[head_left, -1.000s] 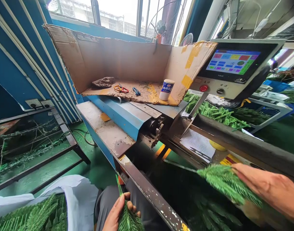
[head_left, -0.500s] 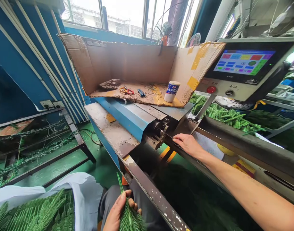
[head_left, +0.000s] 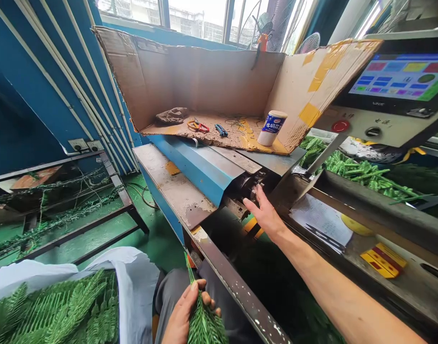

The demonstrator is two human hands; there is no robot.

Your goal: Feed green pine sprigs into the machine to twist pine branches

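My left hand (head_left: 190, 308) is closed round a bunch of artificial pine sprigs (head_left: 207, 325), its thin green stems pointing up and away. My right hand (head_left: 264, 214) reaches forward to the dark metal head (head_left: 250, 184) at the end of the blue machine (head_left: 204, 172). Its thumb and fingers are spread apart, with nothing visible between them. The fingertips lie at or right beside the metal head; whether they touch it I cannot tell.
A cut-open cardboard box (head_left: 208, 81) on the machine holds scissors (head_left: 197, 125), blue nippers (head_left: 221, 130) and a can (head_left: 272, 128). A control screen (head_left: 398, 79) stands at right. Green sprigs fill a white-lined container (head_left: 134, 286) at lower left. A metal rail (head_left: 236, 291) runs beside my legs.
My right hand has moved from the dark rail up toward the machine's metal head, and its fingers have opened. My left hand still holds the sprigs. The view has shifted slightly.
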